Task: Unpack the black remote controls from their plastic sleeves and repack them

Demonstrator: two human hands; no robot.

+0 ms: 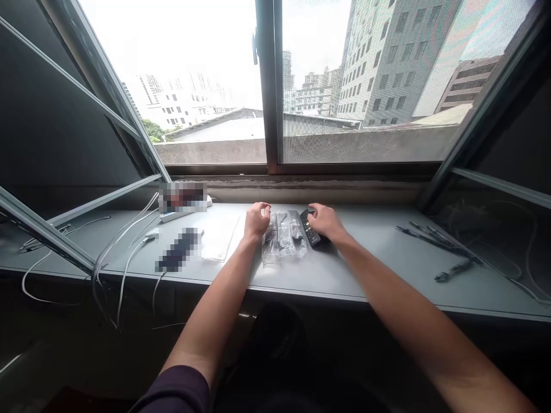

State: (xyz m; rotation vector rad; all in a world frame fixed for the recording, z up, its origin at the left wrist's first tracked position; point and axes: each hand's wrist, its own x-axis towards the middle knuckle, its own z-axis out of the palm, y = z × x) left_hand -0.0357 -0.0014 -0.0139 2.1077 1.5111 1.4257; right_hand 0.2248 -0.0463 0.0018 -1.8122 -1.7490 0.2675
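Observation:
On the table in front of me lies a clear, crinkled plastic bag (282, 238) with dark pieces showing inside; their kind is hard to make out. My left hand (257, 220) is at the bag's upper left edge, fingers curled and thumb drawn in against the plastic. Just right of the bag is a black remote control (310, 230), lying aslant with its buttons up. My right hand (326, 221) is closed over its right side, thumb on the button face and index finger past its far end. The other right fingers are hidden.
A folded white cloth or paper (218, 238) lies left of the bag. Farther left are a blurred-out device (178, 250), a white power strip (185, 211) and loose white cables (124, 252). Dark cables (434, 238) lie at the right. Metal frames (124, 103) flank the table; a window stands behind.

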